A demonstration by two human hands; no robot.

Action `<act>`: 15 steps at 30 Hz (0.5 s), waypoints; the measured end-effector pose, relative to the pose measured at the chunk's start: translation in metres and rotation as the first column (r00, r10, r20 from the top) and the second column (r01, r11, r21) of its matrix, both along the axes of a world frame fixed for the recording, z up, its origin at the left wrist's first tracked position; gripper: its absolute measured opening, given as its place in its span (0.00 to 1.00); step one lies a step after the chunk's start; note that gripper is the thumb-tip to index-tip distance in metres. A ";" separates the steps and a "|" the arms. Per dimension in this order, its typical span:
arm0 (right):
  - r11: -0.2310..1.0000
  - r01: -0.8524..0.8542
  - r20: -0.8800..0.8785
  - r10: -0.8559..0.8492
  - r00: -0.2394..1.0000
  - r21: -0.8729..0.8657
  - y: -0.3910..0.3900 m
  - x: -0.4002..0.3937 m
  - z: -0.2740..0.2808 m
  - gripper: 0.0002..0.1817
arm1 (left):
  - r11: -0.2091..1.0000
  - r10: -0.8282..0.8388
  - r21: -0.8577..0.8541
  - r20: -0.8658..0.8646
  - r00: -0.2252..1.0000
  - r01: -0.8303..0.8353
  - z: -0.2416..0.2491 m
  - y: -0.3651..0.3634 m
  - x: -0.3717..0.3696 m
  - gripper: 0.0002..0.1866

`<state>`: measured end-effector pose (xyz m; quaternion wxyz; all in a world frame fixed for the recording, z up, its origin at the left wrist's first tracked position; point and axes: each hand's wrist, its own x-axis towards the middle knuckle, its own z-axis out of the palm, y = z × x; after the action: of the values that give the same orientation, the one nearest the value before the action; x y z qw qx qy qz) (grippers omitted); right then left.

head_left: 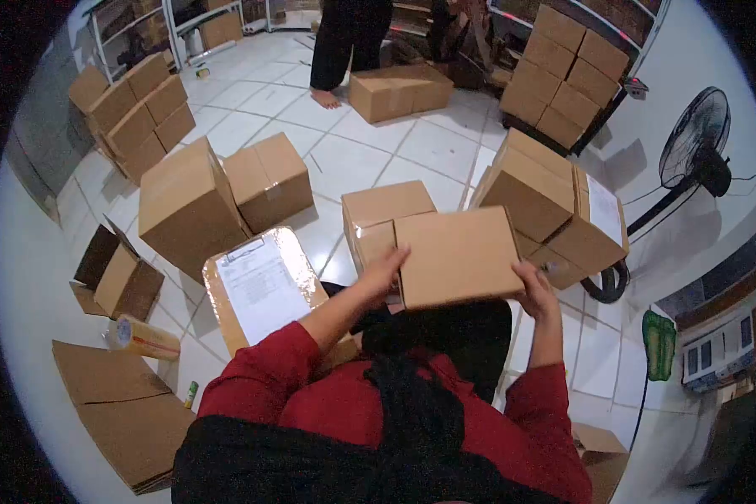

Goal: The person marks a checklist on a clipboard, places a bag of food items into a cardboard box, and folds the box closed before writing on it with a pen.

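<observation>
A flat, closed cardboard box (459,256) is held up in front of me between both hands. My left hand (385,270) grips its left edge, with the thumb on top. At its right front corner, my right hand (536,290) is closed on the edge. Just behind it stands another taped box (386,202), partly covered by the held one. To the left, a clipboard (265,281) with a printed sheet leans beside my left forearm.
Closed boxes stand at left (189,197) and right (546,202). An open box (118,273), tape rolls (147,338) and flat cardboard (122,412) lie left. A person (349,42) stands behind a long box (399,91). A fan (697,143) is at right.
</observation>
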<state>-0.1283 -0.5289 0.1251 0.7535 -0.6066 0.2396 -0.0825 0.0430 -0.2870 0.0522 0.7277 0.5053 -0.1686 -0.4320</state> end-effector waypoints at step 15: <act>0.816 0.412 -0.219 -0.524 0.823 -0.405 -0.050 -0.069 -0.103 0.16 | 0.149 0.052 0.084 0.994 0.093 -0.985 0.003 0.267 0.041 0.31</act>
<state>-0.1970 -0.5791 0.0221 0.5434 -0.6533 0.4843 -0.2083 0.0843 -0.0200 0.0556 0.2909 0.9215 -0.0268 0.2557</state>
